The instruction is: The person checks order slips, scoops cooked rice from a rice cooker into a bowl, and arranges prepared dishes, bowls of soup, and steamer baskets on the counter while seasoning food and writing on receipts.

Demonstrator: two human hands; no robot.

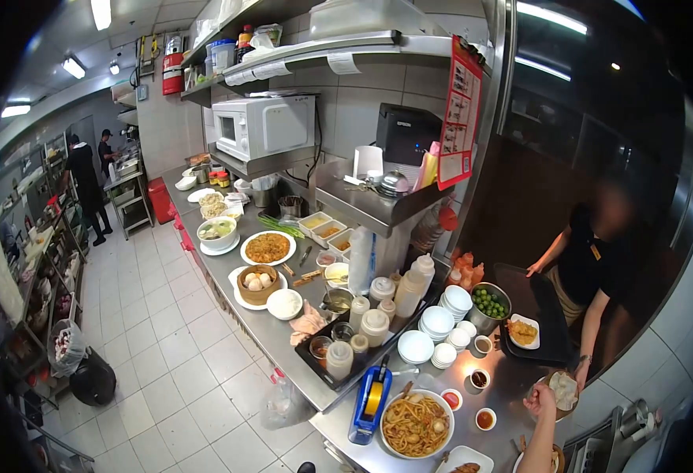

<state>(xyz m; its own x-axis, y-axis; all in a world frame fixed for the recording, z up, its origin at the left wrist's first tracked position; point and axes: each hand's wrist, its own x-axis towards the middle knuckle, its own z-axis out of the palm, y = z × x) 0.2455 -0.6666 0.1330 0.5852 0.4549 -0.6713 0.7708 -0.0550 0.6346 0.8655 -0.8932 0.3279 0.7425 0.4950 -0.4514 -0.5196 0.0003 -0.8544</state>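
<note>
The person's bare forearm [540,448] tapers smoothly to a slim wrist and a bare, rounded hand [542,400].

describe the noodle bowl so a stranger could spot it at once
Start at the near end of the steel counter. A blue tape dispenser is there, with the big white bowl just right of it in the picture. Unlike the little sauce cups nearby, it is wide and full of yellow-brown noodles.

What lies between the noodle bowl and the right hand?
In the head view, a sauce cup stands between the noodle bowl and right hand; a red-sauce cup sits beside the bowl.
</note>
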